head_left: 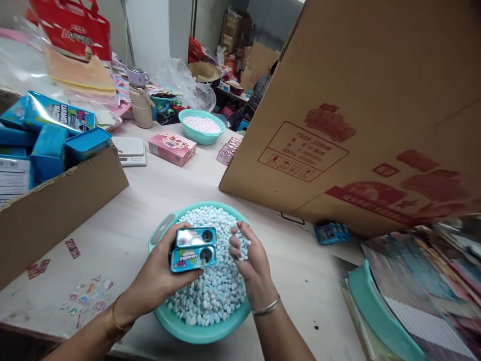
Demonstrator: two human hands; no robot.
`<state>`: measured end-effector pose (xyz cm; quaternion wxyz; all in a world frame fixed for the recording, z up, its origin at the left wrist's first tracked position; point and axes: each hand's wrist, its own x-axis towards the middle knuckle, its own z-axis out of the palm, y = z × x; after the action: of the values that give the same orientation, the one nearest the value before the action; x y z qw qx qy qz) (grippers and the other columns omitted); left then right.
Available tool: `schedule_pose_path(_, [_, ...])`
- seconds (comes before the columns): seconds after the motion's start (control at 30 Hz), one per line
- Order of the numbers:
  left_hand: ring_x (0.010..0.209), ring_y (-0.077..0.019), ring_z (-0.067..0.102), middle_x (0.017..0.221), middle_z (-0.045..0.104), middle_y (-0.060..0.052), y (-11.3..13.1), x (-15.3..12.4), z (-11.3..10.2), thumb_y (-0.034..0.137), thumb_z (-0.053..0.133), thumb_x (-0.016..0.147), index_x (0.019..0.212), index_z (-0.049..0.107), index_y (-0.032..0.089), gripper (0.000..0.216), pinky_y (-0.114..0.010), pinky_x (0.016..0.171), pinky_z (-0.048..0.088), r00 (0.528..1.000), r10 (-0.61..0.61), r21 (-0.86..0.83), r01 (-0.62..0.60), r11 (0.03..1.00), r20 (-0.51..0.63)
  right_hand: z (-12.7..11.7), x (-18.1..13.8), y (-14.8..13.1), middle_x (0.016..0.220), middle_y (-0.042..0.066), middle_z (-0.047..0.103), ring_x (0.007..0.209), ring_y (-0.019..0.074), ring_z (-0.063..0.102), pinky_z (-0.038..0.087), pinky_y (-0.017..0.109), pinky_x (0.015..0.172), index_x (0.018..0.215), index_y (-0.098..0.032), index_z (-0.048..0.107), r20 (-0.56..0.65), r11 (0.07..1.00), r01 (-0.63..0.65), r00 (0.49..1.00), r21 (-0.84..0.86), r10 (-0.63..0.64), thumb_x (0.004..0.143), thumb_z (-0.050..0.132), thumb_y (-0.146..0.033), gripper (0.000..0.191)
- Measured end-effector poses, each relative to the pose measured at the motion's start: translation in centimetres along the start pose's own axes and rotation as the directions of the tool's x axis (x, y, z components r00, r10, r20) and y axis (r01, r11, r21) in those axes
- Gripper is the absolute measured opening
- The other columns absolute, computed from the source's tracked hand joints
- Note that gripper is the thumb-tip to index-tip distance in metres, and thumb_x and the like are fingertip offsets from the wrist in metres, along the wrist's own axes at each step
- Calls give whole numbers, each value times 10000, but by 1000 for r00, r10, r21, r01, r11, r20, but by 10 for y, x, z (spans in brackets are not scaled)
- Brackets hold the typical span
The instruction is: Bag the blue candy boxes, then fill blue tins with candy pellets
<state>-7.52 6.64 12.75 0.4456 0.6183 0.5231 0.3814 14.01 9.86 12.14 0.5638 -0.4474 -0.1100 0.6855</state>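
Note:
My left hand (165,263) is closed around two small blue candy tins (190,258), stacked one against the other. Each tin's printed face shows a dark round hole. Over the right side of a turquoise basin (203,337), my right hand (252,253) is cupped with its fingers curled around some pale candies (243,246). The basin is full of the same small blue and white candies (210,296), and the tins are held just above them.
A cardboard box of blue tins (63,200) stands at left. A big carton (338,150) leans over the right side. Behind are a scale (131,151), a pink box (172,148), a bottle (141,105) and another candy basin (203,136). A person (259,93) sits farther back.

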Motion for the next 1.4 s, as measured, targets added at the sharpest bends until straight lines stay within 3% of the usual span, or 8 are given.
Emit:
schedule_pose_path(0.13, [1253, -326, 582, 1345, 593, -107, 8, 17, 19, 290, 774, 722, 1358, 449, 236, 716, -516, 1088, 465, 999, 50, 82, -48, 995, -21, 41, -17, -8, 723, -33, 598, 648, 111, 604, 525, 234, 612, 841, -242, 599, -157, 939, 125, 985, 322, -78, 852, 681, -285, 93])
schedule_pose_path(0.23, [1289, -334, 545, 1364, 573, -128, 11, 27, 30, 201, 737, 696, 1342, 461, 209, 702, -527, 1107, 432, 986, 159, 171, -149, 974, -45, 58, -23, -4, 742, -18, 647, 767, 145, 663, 561, 289, 765, 849, -240, 629, -191, 912, 338, 935, 232, -298, 847, 688, -315, 95])
schedule_pose_path(0.37, [1281, -322, 538, 1330, 581, -116, 10, 33, 39, 155, 717, 692, 1322, 478, 211, 676, -519, 1119, 409, 963, 265, 218, -251, 943, -39, 62, -22, 0, 788, -7, 687, 793, 147, 648, 517, 274, 775, 853, -215, 668, -43, 875, 484, 874, -16, -484, 788, 757, -361, 182])
schedule_pose_path(0.5, [1309, -358, 515, 1373, 559, -134, 11, 35, 43, 147, 749, 650, 1344, 464, 208, 752, -549, 1117, 396, 962, 270, 174, -258, 950, -50, 59, -20, -8, 792, -10, 691, 804, 143, 644, 489, 264, 777, 827, -195, 685, 49, 854, 513, 858, -83, -511, 762, 783, -387, 225])
schedule_pose_path(0.7, [1139, -302, 618, 1238, 623, -104, 24, 34, 44, 180, 771, 672, 1288, 488, 196, 678, -473, 1003, 489, 971, 239, -7, -239, 971, 14, 50, -22, -24, 765, -29, 672, 803, 137, 671, 506, 276, 826, 826, -204, 675, 26, 874, 477, 876, 92, -481, 715, 837, -352, 246])
schedule_pose_path(0.97, [1283, -324, 527, 1335, 578, -117, 3, 34, 51, 152, 740, 718, 1326, 475, 222, 666, -531, 1126, 384, 860, 506, 172, -490, 854, -63, 45, -33, -10, 858, -27, 700, 862, 124, 674, 497, 249, 853, 856, -199, 699, 33, 829, 557, 829, 56, -559, 745, 838, -373, 249])
schedule_pose_path(1.17, [1148, -259, 615, 1255, 607, -85, 8, 34, 43, 195, 814, 691, 1334, 413, 218, 758, -418, 1026, 479, 960, 281, -217, -278, 936, -21, 37, -29, -17, 827, -30, 682, 848, 130, 694, 551, 300, 888, 851, -211, 681, -24, 849, 446, 888, 283, -459, 770, 803, -322, 185])
schedule_pose_path(1.4, [1116, -232, 617, 1216, 624, -59, 18, 33, 34, 194, 862, 650, 1292, 440, 222, 768, -356, 987, 484, 960, 273, -339, -238, 910, 58, 42, -37, -1, 882, -19, 707, 880, 120, 686, 552, 244, 848, 899, -204, 678, -3, 846, 493, 864, 201, -503, 749, 836, -342, 258])
